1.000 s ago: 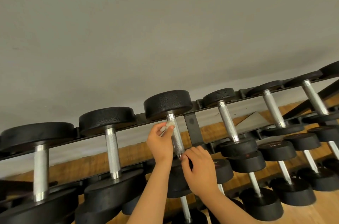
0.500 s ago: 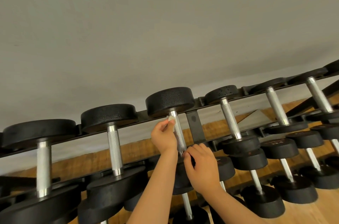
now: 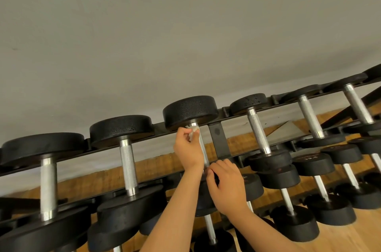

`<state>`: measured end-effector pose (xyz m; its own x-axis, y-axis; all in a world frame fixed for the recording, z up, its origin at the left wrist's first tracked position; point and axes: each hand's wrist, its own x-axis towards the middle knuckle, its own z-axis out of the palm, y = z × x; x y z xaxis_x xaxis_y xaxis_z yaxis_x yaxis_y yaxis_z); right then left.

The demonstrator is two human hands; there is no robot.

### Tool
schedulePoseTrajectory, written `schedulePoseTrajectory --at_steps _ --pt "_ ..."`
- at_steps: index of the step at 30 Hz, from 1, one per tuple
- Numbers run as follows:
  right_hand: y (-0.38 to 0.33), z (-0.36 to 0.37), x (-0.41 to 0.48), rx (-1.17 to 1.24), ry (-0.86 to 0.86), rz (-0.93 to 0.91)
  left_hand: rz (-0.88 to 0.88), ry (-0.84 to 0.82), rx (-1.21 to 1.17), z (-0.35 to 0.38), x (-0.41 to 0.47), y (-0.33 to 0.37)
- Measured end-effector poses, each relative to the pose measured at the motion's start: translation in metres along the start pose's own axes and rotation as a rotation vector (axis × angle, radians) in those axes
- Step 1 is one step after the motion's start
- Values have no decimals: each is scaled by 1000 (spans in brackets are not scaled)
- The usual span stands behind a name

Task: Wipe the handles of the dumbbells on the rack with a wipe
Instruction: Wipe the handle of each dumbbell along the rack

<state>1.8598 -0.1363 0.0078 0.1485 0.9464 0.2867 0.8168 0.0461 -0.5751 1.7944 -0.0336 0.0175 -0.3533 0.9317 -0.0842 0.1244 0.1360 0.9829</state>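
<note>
The left hand [image 3: 188, 148] pinches a small white wipe [image 3: 193, 132] in a tight grip and presses it on the handle [image 3: 203, 152] of the middle dumbbell [image 3: 190, 111] on the rack [image 3: 219, 140]. The wipe sits at the handle's 12 o'clock end, just under the black weight. At 5 o'clock from it, the right hand [image 3: 225, 185] curls its grip round the dumbbell's low end.

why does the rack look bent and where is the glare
Head view: the wide-angle lens bows the rack into a curve; light is soft and even, with no hard shadows on the wall; glare streaks the chrome, strongest on the far-left handle; left hand and wipe show little blur.
</note>
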Motion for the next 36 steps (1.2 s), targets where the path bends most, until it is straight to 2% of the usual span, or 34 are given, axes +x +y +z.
schedulePoseTrajectory --at_steps 6,9,12,17,22,27,34,36 --pt "0 0 0 8 -7 12 -290 77 -173 5 14 7" --pt "0 -1 -1 24 10 8 -325 78 -208 -4 19 -2" --pt "0 -1 0 19 12 6 -333 27 -237 -6 17 -5" --pt "1 0 -1 23 -5 7 -449 -92 -247 -2 22 -3" --pt "1 0 -1 39 -3 16 -463 -31 -269 -10 29 -8" --pt "0 0 0 32 -2 12 -433 -66 -307 -4 19 -1" --pt "0 -1 -1 24 -11 20 -264 -165 -265 -18 7 -7" --pt "1 0 0 19 -12 20 -240 -134 -247 -15 9 -5"
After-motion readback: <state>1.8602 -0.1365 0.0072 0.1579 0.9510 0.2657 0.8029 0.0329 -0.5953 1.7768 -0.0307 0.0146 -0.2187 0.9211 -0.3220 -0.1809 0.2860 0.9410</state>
